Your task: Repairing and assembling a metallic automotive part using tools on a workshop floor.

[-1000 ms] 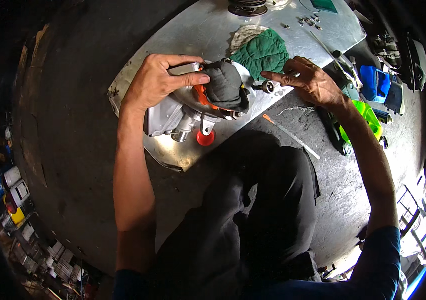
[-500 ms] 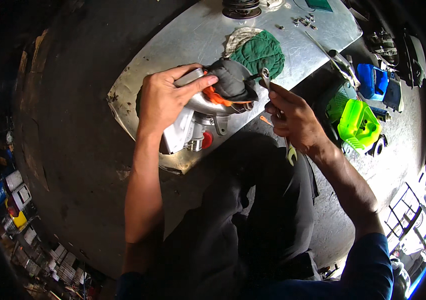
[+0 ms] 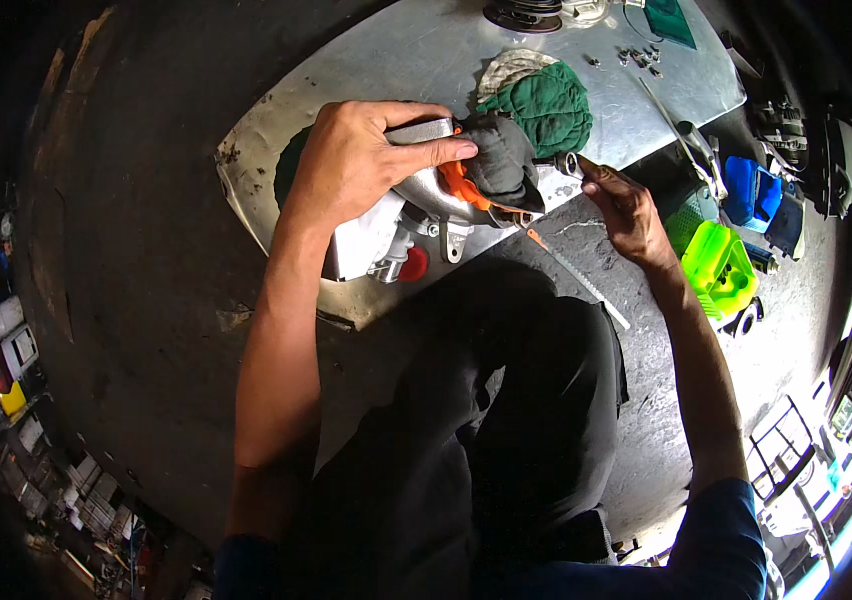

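My left hand (image 3: 361,165) grips a silver cast-metal assembly (image 3: 428,190), its thumb pressed near a dark grey cloth (image 3: 503,160) bunched over the part. Orange cloth (image 3: 462,186) shows between metal and grey cloth. Below hang a metal lug (image 3: 454,243) and a red round cap (image 3: 413,265). In my right hand (image 3: 634,215), thumb and fingers are closed on a wrench, whose ring end (image 3: 568,163) points left toward the cloth-covered side, close to it. The rest of the wrench is hidden by the hand.
A metal-topped table (image 3: 386,70) carries a green cloth pad (image 3: 543,108), several small bolts (image 3: 641,60) and a dark round part (image 3: 524,14). A thin strip with an orange end (image 3: 578,280) lies by my knee. Right, on the floor: blue bin (image 3: 752,195), lime-green bin (image 3: 718,268).
My right hand has moved right with the wrench, and the wrench's open end no longer shows below it. The orange-ended strip has come into fuller view. The view has shifted slightly.
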A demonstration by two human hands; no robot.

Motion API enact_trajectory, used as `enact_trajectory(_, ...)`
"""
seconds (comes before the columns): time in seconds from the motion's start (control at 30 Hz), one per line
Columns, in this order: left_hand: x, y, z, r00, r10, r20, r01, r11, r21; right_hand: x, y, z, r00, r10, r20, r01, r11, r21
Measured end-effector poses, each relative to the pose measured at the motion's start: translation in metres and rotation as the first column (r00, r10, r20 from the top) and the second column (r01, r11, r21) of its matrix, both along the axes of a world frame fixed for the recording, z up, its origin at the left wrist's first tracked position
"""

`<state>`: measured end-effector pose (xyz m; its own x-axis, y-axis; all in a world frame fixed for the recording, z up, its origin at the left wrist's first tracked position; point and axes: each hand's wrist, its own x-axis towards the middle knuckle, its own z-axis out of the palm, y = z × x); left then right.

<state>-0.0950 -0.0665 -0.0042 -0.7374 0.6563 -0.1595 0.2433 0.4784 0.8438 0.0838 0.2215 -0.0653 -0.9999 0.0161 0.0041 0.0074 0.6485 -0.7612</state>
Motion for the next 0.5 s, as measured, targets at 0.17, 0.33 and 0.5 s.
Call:
enact_trajectory(0.17, -0.012, -0.003, -0.001, 0.995, -0.093, -0.047, 0.093, 0.996, 0.001, -0.017, 0.012, 0.011, 0.987, 0.137, 0.086, -0.135, 0.990, -0.026)
enact_trajectory(0.33, -0.020, 0.002, 0.001, 0.988, -0.154, -0.008, 0.153, 0.987, -0.052, -0.027, 0.031, 0.002, 0.931, 0.349, -0.102, -0.338, 0.935, 0.111)
enact_trajectory(0.5, -0.026, 0.002, 0.000, 0.983, -0.182, -0.029, 0.182, 0.983, -0.014, -0.016, 0.017, 0.000, 0.979, 0.203, 0.011, -0.203, 0.977, 0.068)
